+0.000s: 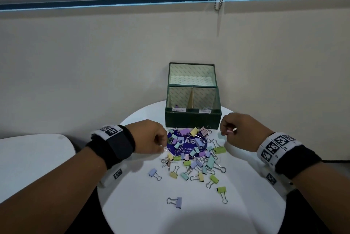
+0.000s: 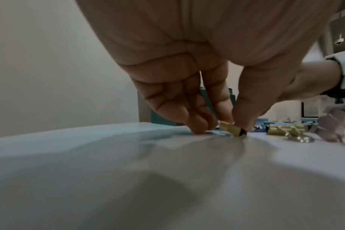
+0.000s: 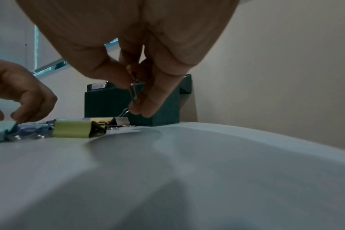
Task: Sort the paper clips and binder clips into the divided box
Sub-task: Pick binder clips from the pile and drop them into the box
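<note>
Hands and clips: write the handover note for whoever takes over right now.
Left hand: down at the pile's left edge, fingertips pinching a yellow binder clip on the table.
Right hand: raised near the divided box, pinching a small clip.
Done: the box stands open; something small and purple shows in its left compartment, otherwise little is visible inside.
Left: nearly the whole pile of clips remains on the table before the box.
</note>
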